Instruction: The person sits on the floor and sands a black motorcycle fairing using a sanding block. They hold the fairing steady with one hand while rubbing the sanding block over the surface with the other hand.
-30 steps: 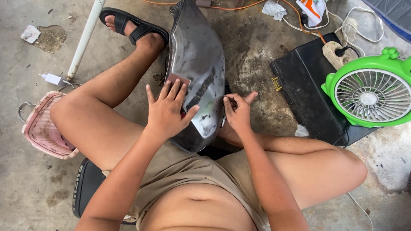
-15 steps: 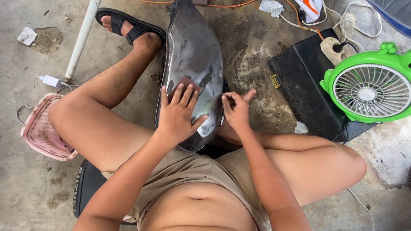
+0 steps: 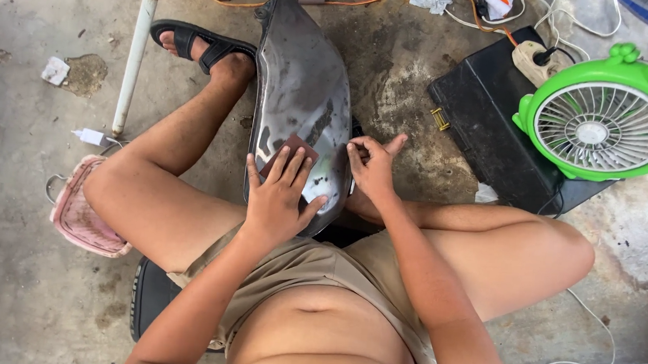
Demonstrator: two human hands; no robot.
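sandpaper point(image 3: 289, 151) lies flat under the left hand point(image 3: 280, 198), fingers spread on the grey panel point(image 3: 300, 88); right hand point(image 3: 375, 171) pinches its edge; even pressure seems best.

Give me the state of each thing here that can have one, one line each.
Left hand: flat, pressing brown sanding pad on panel.
Right hand: gripping panel's right edge.
Grey curved panel: bare, scuffed, propped between the legs.
Green fan: plugged in; spinning unclear.
Black case: closed.

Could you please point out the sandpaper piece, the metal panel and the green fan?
sandpaper piece point(image 3: 293, 149): head view, exposed upper corner.
metal panel point(image 3: 301, 80): head view, bare upper surface.
green fan point(image 3: 591, 132): head view, grille centre.
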